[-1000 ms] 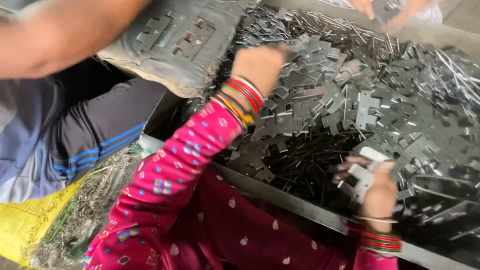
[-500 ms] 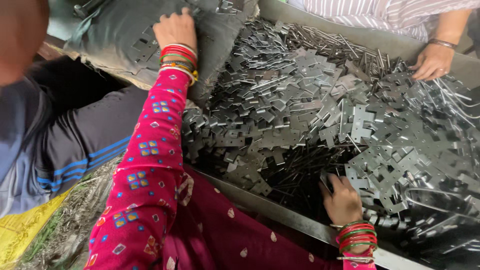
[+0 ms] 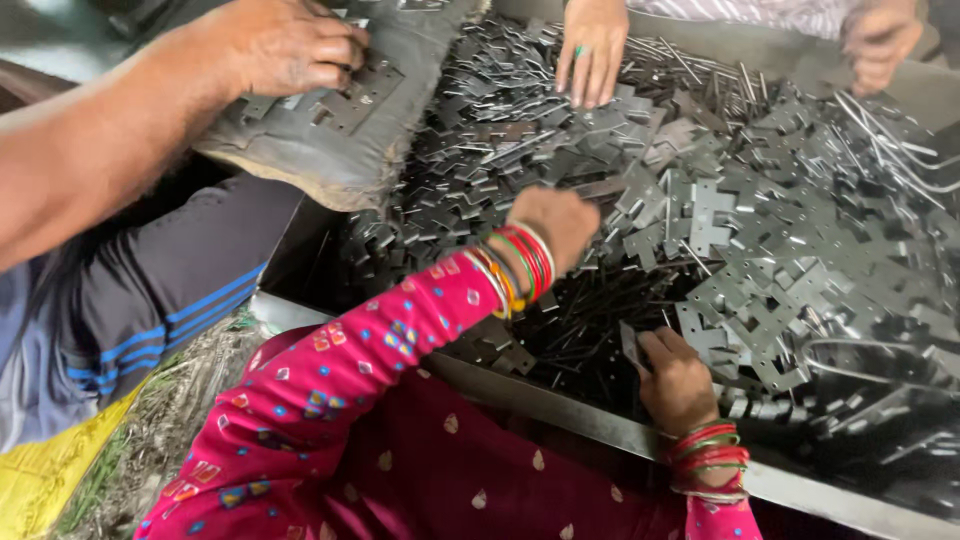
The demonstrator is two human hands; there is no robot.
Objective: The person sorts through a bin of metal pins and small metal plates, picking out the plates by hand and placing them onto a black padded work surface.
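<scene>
Metal pieces [image 3: 720, 230] hiding left hand [image 3: 556, 226] fingertips

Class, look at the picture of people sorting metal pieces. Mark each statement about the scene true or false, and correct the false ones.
1. The person's left hand reaches into the pile of flat metal pieces. True.
2. The person's right hand rests outside the metal tray, on the floor. False: it is inside the tray, among the pieces near the front rim.
3. Both wrists carry red and green bangles. True.
4. The grey cushion is bare. False: a co-worker's hand presses metal pieces on it.
5. The person's sleeves are plain white. False: they are pink with small coloured patterns.
</scene>
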